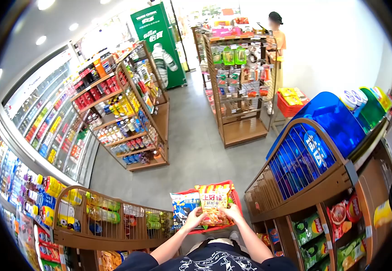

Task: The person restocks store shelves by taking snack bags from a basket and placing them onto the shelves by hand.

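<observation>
In the head view, a yellow, red and white snack bag (pixel 214 204) with large Chinese letters is held upright in front of my body. My left hand (pixel 195 218) grips its lower left side, and my right hand (pixel 232 213) holds the right side. Behind and below it is a red shopping basket (pixel 237 198), its floor mostly hidden. A blue and white snack bag (pixel 184 208) stands at the basket's left, close to my left hand. How my fingertips sit on the bag is hard to make out at this size.
Wire-sided shelves with drinks (pixel 114 208) and packets (pixel 311 228) flank me. Ahead stand a drinks rack (pixel 128 115) and a hanging-goods rack (pixel 241 86), with grey floor (pixel 187 135) between. A person (pixel 277 49) stands behind the latter. Blue bins (pixel 327 119) are at right.
</observation>
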